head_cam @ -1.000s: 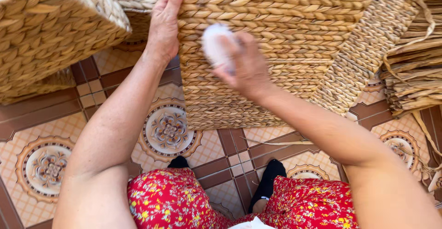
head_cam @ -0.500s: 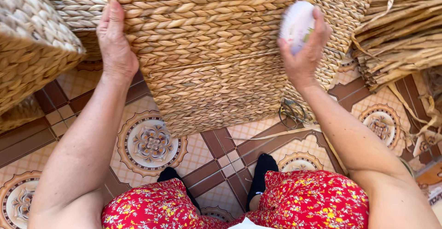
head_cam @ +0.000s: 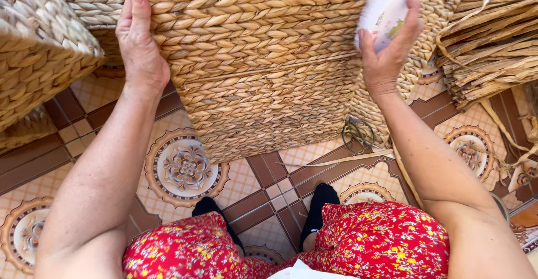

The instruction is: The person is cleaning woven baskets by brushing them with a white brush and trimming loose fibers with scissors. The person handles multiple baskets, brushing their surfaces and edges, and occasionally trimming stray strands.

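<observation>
A large woven straw basket [head_cam: 263,60] stands tilted in front of me on the tiled floor. My left hand [head_cam: 140,49] lies flat against its left edge, fingers pointing up. My right hand [head_cam: 386,54] grips a white oval brush [head_cam: 384,12] and presses it against the basket's upper right side.
Another woven basket [head_cam: 39,43] sits at the left. A bundle of dried straw strands [head_cam: 493,43] lies at the right. Black scissors [head_cam: 357,134] rest on the patterned floor tiles [head_cam: 188,169] by the basket's lower right corner. My red flowered clothing [head_cam: 358,240] and black shoes show below.
The right hand with the brush has moved from the basket's middle to its upper right. The view has shifted, and the left hand stays on the left edge.
</observation>
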